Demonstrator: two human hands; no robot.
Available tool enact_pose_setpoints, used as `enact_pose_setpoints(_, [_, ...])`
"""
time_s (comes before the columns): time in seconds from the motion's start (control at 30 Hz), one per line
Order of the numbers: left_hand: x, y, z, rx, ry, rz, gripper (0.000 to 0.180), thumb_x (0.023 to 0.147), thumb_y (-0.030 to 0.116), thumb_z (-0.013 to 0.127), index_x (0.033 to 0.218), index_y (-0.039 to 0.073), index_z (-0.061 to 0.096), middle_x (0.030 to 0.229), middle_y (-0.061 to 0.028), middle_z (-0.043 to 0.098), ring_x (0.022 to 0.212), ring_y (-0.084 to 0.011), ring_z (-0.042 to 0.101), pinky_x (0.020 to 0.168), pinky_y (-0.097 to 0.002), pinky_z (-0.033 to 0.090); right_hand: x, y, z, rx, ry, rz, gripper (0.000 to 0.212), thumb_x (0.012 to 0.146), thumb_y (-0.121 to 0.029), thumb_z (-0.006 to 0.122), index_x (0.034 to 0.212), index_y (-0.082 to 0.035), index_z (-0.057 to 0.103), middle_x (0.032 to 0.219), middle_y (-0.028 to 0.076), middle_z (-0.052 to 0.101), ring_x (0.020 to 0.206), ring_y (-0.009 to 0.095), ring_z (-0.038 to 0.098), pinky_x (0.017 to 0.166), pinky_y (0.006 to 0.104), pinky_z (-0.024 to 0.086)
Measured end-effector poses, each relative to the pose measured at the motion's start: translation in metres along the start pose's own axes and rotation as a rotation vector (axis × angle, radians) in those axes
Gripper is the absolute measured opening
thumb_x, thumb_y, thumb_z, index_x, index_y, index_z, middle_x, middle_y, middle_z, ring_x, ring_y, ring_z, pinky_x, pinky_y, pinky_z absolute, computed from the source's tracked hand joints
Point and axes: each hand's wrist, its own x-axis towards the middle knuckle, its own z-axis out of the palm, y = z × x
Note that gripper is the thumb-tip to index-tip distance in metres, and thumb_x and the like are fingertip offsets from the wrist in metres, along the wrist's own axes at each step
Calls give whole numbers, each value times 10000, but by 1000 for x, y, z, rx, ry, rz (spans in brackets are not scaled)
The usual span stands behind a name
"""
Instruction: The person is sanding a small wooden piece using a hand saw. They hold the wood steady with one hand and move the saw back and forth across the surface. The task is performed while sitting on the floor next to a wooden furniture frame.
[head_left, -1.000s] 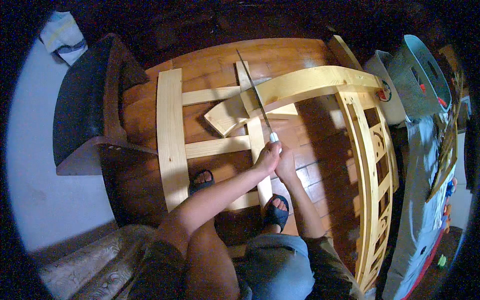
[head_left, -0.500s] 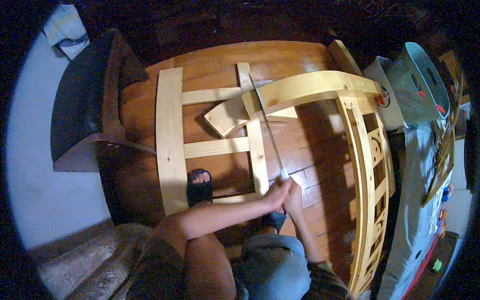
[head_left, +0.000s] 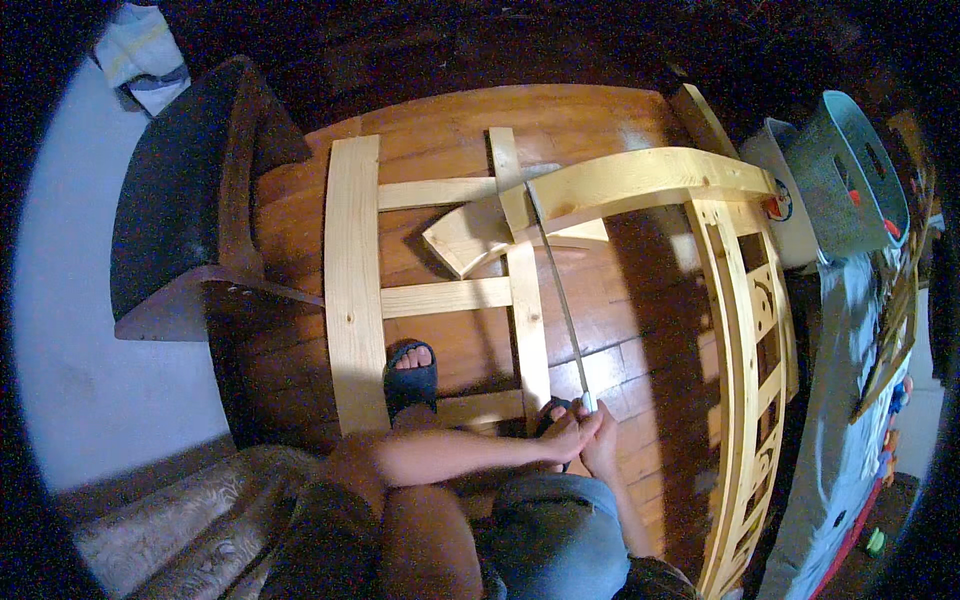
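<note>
Both my hands are closed together on the white handle of a long, thin handsaw. My left hand wraps it from the left and my right hand from the right. The saw's blade slants away from me, and its far end lies across a thick, curved wooden beam. That beam's pointed left end rests over a ladder-like pine frame lying on the floor. How deep the blade sits in the wood I cannot tell.
My sandalled foot stands inside the pine frame. On the right rises a wooden bed-like side panel joined to the beam. A teal basket stands at the far right, and a dark upholstered chair at the left.
My hands have drawn the saw toward me, so its far tip has come back from beyond the beam to the beam itself. The whole view has shifted slightly.
</note>
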Motion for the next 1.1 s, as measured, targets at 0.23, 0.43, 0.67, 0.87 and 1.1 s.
enact_pose_setpoints(0.23, [92, 18, -107, -264, 261, 145, 472, 851, 458, 363, 778, 18, 517, 674, -142, 556, 654, -268, 541, 592, -390, 424, 120, -55, 45, -109, 30, -259, 206, 803, -159, 523, 843, 41, 554, 742, 192, 602, 684, 238, 586, 586, 350, 450])
enact_pose_setpoints(0.43, [66, 63, -102, -186, 322, 142, 425, 863, 424, 369, 735, 37, 487, 610, -91, 514, 602, -208, 514, 557, -351, 401, 122, -50, 27, -191, 54, -270, 159, 810, -145, 526, 831, 12, 535, 712, 137, 585, 660, 158, 531, 581, 312, 437])
enact_pose_setpoints(0.67, [-1, -1, -1, 34, 7, 148, 468, 839, 494, 381, 961, 52, 474, 744, -110, 585, 684, -257, 576, 656, -381, 431, -5, 7, -2, 50, 12, 29, 131, 793, -93, 528, 870, 11, 512, 762, 61, 565, 717, 132, 530, 623, 272, 448])
enact_pose_setpoints(0.87, [46, 59, -63, -378, 289, 11, 458, 850, 434, 387, 677, 31, 520, 606, -88, 526, 591, -187, 520, 516, -357, 394, 99, 11, 24, -81, 84, -142, 142, 828, -122, 508, 903, -3, 531, 687, 33, 556, 651, 111, 515, 581, 255, 449])
enact_pose_setpoints(1.1, [65, 61, -92, -285, 503, 93, 454, 848, 416, 363, 868, -15, 504, 737, -203, 564, 732, -329, 556, 679, -404, 426, 117, -64, 26, -234, -41, -143, 185, 798, -168, 548, 840, 12, 540, 666, 128, 579, 658, 168, 538, 620, 320, 443])
